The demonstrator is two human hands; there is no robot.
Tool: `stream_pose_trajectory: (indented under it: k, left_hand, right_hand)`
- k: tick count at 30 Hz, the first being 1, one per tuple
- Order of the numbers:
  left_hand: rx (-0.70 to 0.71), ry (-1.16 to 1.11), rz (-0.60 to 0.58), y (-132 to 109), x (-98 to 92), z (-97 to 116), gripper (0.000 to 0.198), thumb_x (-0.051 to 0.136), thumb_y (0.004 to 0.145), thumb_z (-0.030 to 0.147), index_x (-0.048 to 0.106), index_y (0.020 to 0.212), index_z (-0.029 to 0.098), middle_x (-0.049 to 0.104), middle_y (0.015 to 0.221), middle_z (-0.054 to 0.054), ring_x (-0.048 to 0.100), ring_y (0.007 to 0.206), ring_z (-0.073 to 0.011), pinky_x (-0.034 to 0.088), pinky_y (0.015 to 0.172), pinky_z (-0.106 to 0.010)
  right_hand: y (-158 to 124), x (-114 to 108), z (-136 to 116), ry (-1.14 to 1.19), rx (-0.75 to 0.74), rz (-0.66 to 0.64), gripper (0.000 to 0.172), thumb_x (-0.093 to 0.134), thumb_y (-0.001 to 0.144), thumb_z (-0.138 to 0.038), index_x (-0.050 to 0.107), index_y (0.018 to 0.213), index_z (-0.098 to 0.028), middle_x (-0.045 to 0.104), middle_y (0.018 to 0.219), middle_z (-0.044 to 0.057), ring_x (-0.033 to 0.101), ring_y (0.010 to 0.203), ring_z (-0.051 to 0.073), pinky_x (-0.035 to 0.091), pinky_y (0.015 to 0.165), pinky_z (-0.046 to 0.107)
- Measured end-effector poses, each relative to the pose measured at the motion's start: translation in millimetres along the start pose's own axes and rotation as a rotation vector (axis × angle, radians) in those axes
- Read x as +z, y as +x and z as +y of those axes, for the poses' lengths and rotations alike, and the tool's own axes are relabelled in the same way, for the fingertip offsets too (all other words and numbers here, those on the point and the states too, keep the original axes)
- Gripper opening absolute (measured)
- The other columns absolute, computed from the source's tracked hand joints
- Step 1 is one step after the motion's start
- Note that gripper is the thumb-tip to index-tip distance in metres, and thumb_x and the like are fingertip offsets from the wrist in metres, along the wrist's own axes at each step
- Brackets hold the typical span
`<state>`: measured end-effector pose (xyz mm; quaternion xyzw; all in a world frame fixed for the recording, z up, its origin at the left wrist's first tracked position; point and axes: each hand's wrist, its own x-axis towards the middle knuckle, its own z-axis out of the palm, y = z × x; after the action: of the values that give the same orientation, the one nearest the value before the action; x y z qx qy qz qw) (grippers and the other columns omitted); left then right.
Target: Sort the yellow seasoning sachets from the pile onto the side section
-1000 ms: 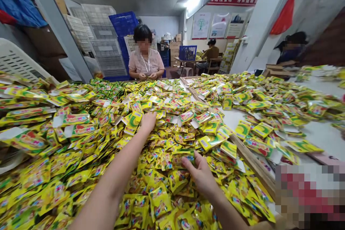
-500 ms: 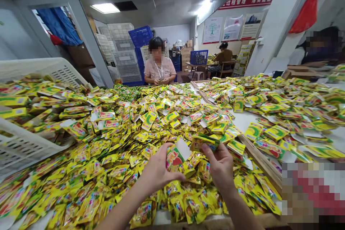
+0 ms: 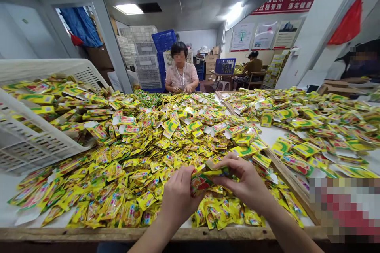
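Observation:
My left hand (image 3: 179,191) is closed around a small carton (image 3: 200,183) with red-and-white lettering on a green and yellow face. Its open end, with a pale flap (image 3: 210,165) raised, faces right. My right hand (image 3: 245,182) pinches a yellow-green packet (image 3: 221,172) between thumb and fingers at that open end. How far the packet sits inside the carton cannot be made out. Beneath both hands spreads a thick layer of shiny yellow sachets (image 3: 127,211). Beyond them lie many similar cartons (image 3: 192,127), several with white flaps sticking out.
On the left a white plastic basket (image 3: 44,142) lies tipped, cartons spilling out. A wooden strip (image 3: 292,184) divides the table on the right, with more cartons (image 3: 305,148) past it. A wooden edge (image 3: 89,234) runs along the front. A person (image 3: 181,73) sits opposite, hands on the pile.
My right hand has brought the packet left to the carton's open end. My left fingers have closed around the carton. The view has shifted slightly left; the person opposite has lowered their hands.

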<state>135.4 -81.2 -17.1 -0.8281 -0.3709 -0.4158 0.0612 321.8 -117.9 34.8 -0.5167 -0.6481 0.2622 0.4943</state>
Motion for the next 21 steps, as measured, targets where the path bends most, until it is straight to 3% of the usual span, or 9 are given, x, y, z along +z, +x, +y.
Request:
stream_pose_trajectory:
  k: [4,8,10,12,15,18,21]
  left_hand:
    - [0.018,0.077,0.080,-7.4,-1.6,6.9,0.023,0.051,0.085,0.038,0.044,0.100,0.022,0.061,0.075,-0.003,0.060,0.065,-0.0187,0.044,0.055,-0.027]
    - [-0.025,0.156,0.082,-17.5,1.8,10.3,0.024,0.052,0.085,0.035,0.045,0.103,0.021,0.062,0.075,-0.003,0.061,0.064,-0.0192,0.043,0.055,-0.028]
    - [-0.074,0.122,0.085,-20.5,3.5,11.2,0.028,0.055,0.083,0.036,0.045,0.104,0.020,0.062,0.078,-0.004,0.062,0.067,-0.0203,0.046,0.056,-0.028]
    - [-0.113,0.069,0.095,-21.3,3.7,12.9,0.032,0.057,0.082,0.037,0.044,0.106,0.020,0.062,0.082,-0.006,0.063,0.070,-0.0212,0.048,0.058,-0.029]
    - [-0.161,-0.033,0.086,-20.2,1.7,17.3,0.036,0.059,0.080,0.039,0.042,0.107,0.020,0.062,0.084,-0.006,0.064,0.073,-0.0211,0.050,0.062,-0.030]
    - [-0.223,-0.148,0.037,-18.7,-0.9,21.9,0.042,0.062,0.077,0.043,0.041,0.107,0.022,0.062,0.087,-0.005,0.064,0.075,-0.0205,0.051,0.063,-0.030]
    - [-0.275,-0.225,-0.003,-18.7,-2.0,24.3,0.042,0.064,0.075,0.045,0.042,0.104,0.023,0.061,0.085,-0.004,0.064,0.073,-0.0198,0.051,0.061,-0.030]
  right_hand:
    - [3.1,3.7,-8.1,-0.106,-0.053,-0.161,0.006,0.074,0.069,-0.026,0.074,0.075,-0.025,0.064,0.073,0.001,0.060,0.067,0.017,0.048,0.064,0.029]
    - [2.0,10.6,-10.3,-0.108,-0.136,-0.253,0.012,0.061,0.080,-0.023,0.073,0.081,-0.026,0.065,0.086,0.004,0.061,0.085,0.020,0.049,0.078,0.032]
    - [0.3,15.3,-7.4,-0.079,-0.140,-0.186,0.018,0.055,0.082,-0.025,0.071,0.092,-0.025,0.064,0.092,0.006,0.060,0.090,0.021,0.049,0.081,0.034]
    - [-1.3,20.9,-2.4,-0.035,-0.075,-0.054,0.024,0.059,0.080,-0.028,0.068,0.102,-0.024,0.064,0.086,0.005,0.061,0.082,0.020,0.050,0.076,0.033]
    - [-3.6,30.0,4.9,0.017,0.008,0.157,0.031,0.073,0.068,-0.032,0.066,0.097,-0.022,0.065,0.072,0.002,0.059,0.065,0.018,0.049,0.064,0.031]
    - [-6.5,36.0,8.1,-0.005,-0.105,0.326,0.020,0.076,0.067,-0.034,0.065,0.081,-0.023,0.066,0.070,0.002,0.058,0.063,0.018,0.047,0.060,0.032]
    - [-11.0,37.8,6.5,-0.160,-0.253,0.307,0.007,0.068,0.076,-0.034,0.069,0.073,-0.027,0.069,0.069,0.003,0.063,0.079,0.025,0.045,0.078,0.042]
